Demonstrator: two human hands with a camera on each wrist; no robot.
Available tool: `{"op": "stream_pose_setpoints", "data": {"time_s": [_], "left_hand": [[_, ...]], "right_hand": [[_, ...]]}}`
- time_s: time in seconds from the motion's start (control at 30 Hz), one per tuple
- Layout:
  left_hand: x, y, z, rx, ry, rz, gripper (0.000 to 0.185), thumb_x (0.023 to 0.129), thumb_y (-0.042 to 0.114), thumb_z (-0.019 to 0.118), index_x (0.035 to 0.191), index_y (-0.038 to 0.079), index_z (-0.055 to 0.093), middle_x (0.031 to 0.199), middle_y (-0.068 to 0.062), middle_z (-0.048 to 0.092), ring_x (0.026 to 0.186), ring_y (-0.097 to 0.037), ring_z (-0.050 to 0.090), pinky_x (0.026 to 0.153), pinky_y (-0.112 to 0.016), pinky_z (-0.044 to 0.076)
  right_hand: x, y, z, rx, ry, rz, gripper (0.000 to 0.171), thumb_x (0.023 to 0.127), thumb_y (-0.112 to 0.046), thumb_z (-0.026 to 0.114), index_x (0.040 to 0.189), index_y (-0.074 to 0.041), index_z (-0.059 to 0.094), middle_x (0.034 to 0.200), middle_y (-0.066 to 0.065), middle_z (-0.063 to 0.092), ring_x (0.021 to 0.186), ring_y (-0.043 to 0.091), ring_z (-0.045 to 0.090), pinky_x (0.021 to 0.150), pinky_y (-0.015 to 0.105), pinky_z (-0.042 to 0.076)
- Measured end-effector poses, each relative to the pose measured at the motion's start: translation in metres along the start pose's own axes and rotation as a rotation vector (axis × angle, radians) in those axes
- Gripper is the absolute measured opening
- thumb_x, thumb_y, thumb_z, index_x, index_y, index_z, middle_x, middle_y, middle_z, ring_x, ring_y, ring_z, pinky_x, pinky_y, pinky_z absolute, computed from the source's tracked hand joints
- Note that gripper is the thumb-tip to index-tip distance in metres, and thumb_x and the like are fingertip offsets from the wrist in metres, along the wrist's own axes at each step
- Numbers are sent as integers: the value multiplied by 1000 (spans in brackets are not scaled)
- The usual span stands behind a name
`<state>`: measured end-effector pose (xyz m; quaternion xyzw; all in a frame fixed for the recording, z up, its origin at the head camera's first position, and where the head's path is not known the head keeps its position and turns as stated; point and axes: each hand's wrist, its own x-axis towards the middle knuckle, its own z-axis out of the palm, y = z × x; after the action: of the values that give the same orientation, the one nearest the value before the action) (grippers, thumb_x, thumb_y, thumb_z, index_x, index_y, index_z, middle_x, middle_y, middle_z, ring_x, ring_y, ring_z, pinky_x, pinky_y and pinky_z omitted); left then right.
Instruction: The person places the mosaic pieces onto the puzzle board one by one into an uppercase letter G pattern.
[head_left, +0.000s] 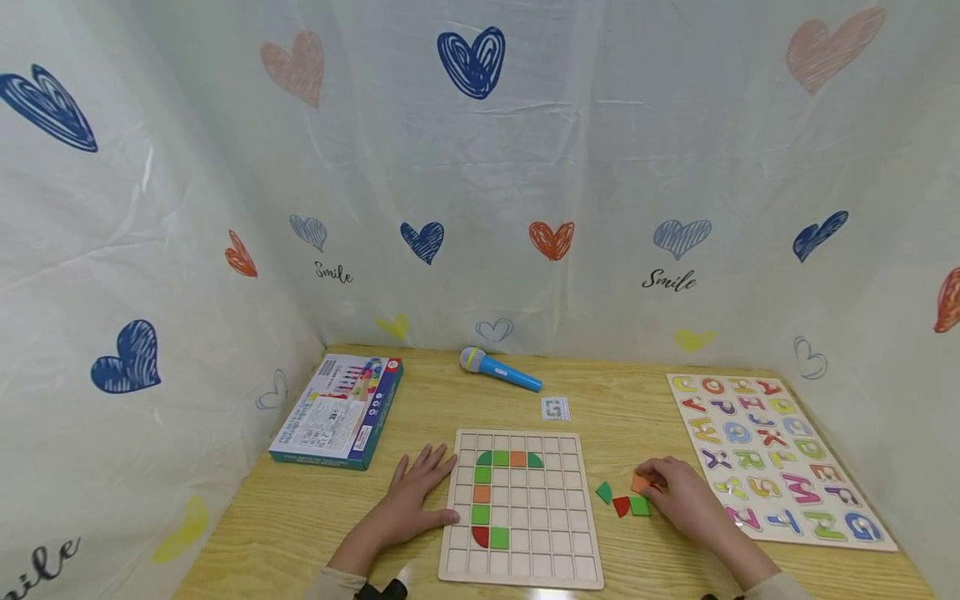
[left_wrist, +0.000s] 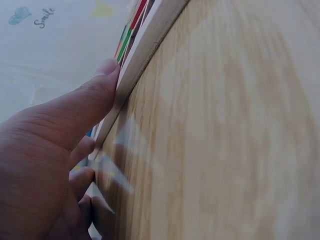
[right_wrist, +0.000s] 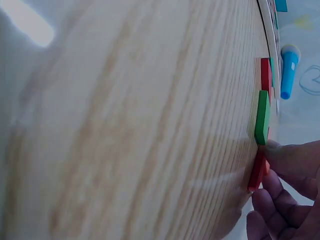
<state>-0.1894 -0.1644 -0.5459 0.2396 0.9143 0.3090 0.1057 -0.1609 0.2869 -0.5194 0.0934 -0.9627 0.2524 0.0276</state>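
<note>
Right hand (head_left: 686, 496) pinches an orange tile (head_left: 640, 482) beside loose pieces right of the grid board (head_left: 522, 506), which holds nine tiles; left hand (head_left: 415, 498) rests flat against its left edge.

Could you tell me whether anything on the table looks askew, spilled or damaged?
Nothing stands out. The grid board lies flat, the left hand flat against its edge. A few loose pieces sit beside it by the right hand, which pinches an orange piece.

Pale matt wooden grid board (head_left: 525, 533)
</note>
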Motion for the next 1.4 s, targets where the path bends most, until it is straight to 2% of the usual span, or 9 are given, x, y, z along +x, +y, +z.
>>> {"op": "stream_pose_setpoints", "data": {"time_s": [0.07,0.23,0.37,0.5,0.7,0.9,1.03,1.13,1.4], "left_hand": [[0,0,0,-4,-1,1,89,90,59,69,159,14,36,168,-13,21,155,-41,8,120,-64,-6],[-1,1,-1,-1,-1,-4,89,90,59,69,160,15,36,168,-12,21,155,-40,8,120,-64,-6],[-1,1,0,3,-2,-3,88,90,59,68,160,15,36,168,-12,21,155,-40,9,121,-64,-6],[0,0,0,3,-5,6,89,90,59,68,160,14,36,168,-13,21,155,-41,8,120,-65,-6],[1,-1,0,4,0,10,89,90,59,68,160,14,36,168,-13,21,155,-40,9,120,-65,-5],[0,-1,0,-3,-2,7,89,90,59,68,160,14,36,168,-13,20,155,-40,8,120,-65,-6],[0,-1,0,-1,-2,5,89,90,59,68,160,14,36,168,-13,21,155,-40,8,120,-64,-6],[0,-1,0,3,0,4,89,90,59,68,159,15,36,168,-12,21,155,-40,8,120,-64,-6],[0,-2,1,8,-3,4,89,90,60,67,160,15,35,168,-12,20,155,-39,7,120,-64,-7]], "right_hand": [[1,0,0,13,-9,11,15,88,-6,77,102,-10,74,95,0,66,87,16,62,75,34,55],[5,1,1,5,-5,5,15,89,-7,77,100,-15,72,91,-6,65,88,13,61,77,35,54],[8,0,1,4,0,6,16,91,-7,75,100,-19,70,84,-10,61,79,7,55,70,30,50],[9,-3,3,74,12,14,13,95,-10,72,102,-20,71,83,-12,60,74,3,52,65,25,47],[10,-16,10,206,0,-23,12,97,-16,70,109,-17,72,85,-12,61,73,1,54,62,23,47],[9,-36,24,263,-18,-117,14,96,-17,72,110,-17,73,86,-14,62,71,1,53,61,22,48],[8,-50,34,298,-53,-171,13,96,-22,72,109,-19,73,87,-16,62,71,1,52,60,21,48],[8,-61,41,322,-100,-175,11,97,-25,71,107,-23,72,88,-18,63,71,2,52,62,21,48],[6,-87,59,391,-212,-200,8,99,-22,69,106,-24,72,87,-17,63,76,2,55,66,22,51]]}}
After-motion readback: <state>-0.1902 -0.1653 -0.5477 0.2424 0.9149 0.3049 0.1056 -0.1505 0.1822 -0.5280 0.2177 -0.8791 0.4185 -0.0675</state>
